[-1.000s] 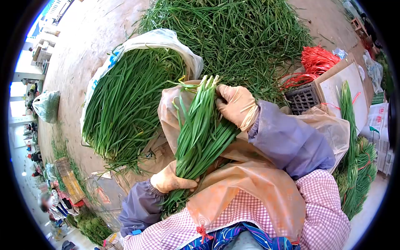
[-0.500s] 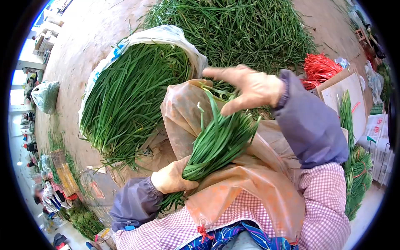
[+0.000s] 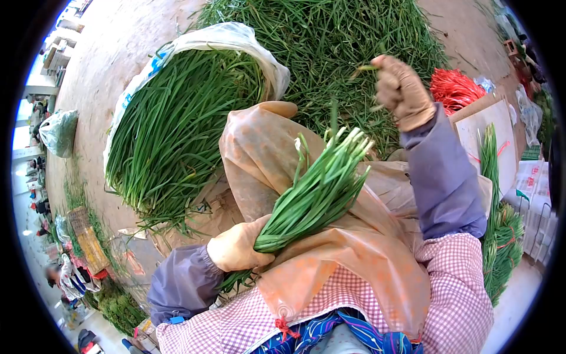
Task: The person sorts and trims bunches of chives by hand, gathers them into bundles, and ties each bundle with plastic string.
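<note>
Fingers of the left hand [image 3: 240, 245] close around a bunch of green stalks [image 3: 318, 189] above the plastic-covered lap [image 3: 348, 253]; I see the right hand [image 3: 404, 91] pinching a leaf scrap [image 3: 365, 68] near the loose pile [image 3: 336, 53].

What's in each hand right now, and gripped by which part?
Left hand: the green bunch, gripped around its leafy part, pale ends free. Right hand: a small strand pinched at the fingertips; which part of it, too blurred to tell.
</note>
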A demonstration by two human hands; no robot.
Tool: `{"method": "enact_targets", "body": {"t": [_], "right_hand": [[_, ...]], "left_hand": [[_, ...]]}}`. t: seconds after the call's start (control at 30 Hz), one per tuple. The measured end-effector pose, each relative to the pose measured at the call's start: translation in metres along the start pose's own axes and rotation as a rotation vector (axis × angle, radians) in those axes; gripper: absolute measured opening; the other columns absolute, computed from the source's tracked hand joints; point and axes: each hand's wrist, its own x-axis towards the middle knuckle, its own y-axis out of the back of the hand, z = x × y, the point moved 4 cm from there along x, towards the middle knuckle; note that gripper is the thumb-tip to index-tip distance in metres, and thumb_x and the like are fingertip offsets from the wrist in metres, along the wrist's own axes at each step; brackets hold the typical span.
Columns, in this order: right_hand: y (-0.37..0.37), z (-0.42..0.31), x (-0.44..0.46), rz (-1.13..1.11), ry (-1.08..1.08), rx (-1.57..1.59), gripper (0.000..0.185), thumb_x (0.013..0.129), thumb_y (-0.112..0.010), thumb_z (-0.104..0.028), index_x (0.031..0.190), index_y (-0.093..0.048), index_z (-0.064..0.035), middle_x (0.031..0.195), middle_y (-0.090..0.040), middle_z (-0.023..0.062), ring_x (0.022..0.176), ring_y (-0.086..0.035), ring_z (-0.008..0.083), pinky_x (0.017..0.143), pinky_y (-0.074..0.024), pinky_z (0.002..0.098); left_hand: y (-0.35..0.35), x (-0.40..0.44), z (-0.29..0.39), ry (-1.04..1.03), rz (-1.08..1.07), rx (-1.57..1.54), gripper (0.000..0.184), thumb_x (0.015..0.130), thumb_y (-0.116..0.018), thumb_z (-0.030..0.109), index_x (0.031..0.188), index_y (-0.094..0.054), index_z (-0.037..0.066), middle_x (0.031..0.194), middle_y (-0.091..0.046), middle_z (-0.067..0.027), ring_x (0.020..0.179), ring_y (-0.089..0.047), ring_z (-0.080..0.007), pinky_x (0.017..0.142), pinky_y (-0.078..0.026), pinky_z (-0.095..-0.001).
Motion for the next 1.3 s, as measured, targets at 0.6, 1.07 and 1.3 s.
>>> {"method": "enact_targets", "body": {"t": [0.6,1.07,1.3], "right_hand": [[-0.105,0.020,-0.061,-0.663,0.735,-1.350,0.016,0.088,-0.068,-0.025,0.089,-0.066,-0.0094,0.075,-0.066,0.0071,0.064,-0.065,0.0285,0.056,-0.0516,0.0379],[0.093,-0.055,-0.005,0.281,0.369,-1.314,0.017,0.095,-0.064,-0.018,0.098,-0.065,-0.0019,0.086,-0.068,0.0058,0.077,-0.062,0.0151,0.073,-0.0522,0.0295],[0.001,-0.010,-0.030,-0.535,0.217,-1.135,0.066,0.085,-0.072,-0.019,0.145,-0.045,-0.0124,0.141,-0.048,0.0132,0.135,-0.041,0.0272,0.112,-0.0376,0.0423]], "left_hand": [[-0.004,0.002,0.020,0.029,0.079,0.214,0.071,0.075,-0.074,0.021,0.137,-0.045,0.004,0.095,-0.070,-0.0188,0.087,-0.071,-0.0283,0.077,-0.054,-0.0365],[-0.018,0.004,0.029,-0.124,0.243,0.445,0.065,0.083,-0.068,0.027,0.139,-0.040,0.009,0.083,-0.067,-0.0237,0.078,-0.067,-0.0416,0.068,-0.054,-0.0488],[-0.026,0.007,0.030,-0.098,0.270,0.532,0.075,0.082,-0.073,0.033,0.144,-0.038,0.010,0.089,-0.068,-0.0226,0.081,-0.068,-0.0397,0.069,-0.055,-0.0458]]}}
